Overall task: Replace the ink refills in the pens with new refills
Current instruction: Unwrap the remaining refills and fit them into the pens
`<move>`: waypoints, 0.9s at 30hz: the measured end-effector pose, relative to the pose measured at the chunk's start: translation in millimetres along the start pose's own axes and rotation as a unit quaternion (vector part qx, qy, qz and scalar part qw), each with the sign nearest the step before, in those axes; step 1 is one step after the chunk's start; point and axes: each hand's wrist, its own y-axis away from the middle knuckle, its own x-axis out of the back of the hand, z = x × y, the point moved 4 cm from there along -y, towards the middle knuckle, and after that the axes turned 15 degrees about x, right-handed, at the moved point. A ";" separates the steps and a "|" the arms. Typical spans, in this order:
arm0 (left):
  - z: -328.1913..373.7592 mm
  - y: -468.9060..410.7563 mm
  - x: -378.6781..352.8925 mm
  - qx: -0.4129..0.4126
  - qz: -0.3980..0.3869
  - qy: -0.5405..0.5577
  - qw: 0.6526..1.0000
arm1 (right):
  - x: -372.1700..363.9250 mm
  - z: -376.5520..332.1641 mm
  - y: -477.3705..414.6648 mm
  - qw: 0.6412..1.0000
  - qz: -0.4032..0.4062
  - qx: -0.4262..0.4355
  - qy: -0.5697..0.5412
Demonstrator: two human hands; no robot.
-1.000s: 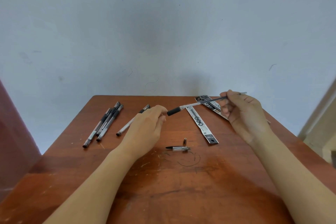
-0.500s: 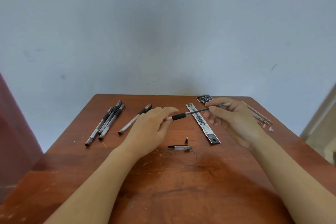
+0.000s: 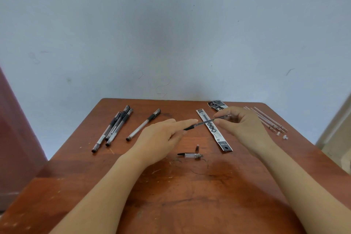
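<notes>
Above the table (image 3: 171, 195), a pen (image 3: 206, 122) (between fingers (image 3: 187, 122))

place: plain room, kind unclear | evidence: worn wooden table (image 3: 190, 205) against bare, scuffed pale-blue wall (image 3: 171, 34)

On the worktop (image 3: 171, 195), the refill packet (image 3: 218, 137) anchors everything. Three bunched pens (image 3: 114, 128) lie far left of it, with a single pen (image 3: 143, 124) nearer. Loose refills (image 3: 266, 120) lie right of it, a torn wrapper (image 3: 217, 105) behind, and a cap (image 3: 190, 155) before it, leftward. A held pen (image 3: 199, 124) crosses above it.
</notes>
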 end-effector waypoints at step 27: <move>-0.6 1.5 -0.6 0.007 0.016 0.017 1.000 | -15.6 -4.1 3.9 0.993 -0.101 0.022 -0.048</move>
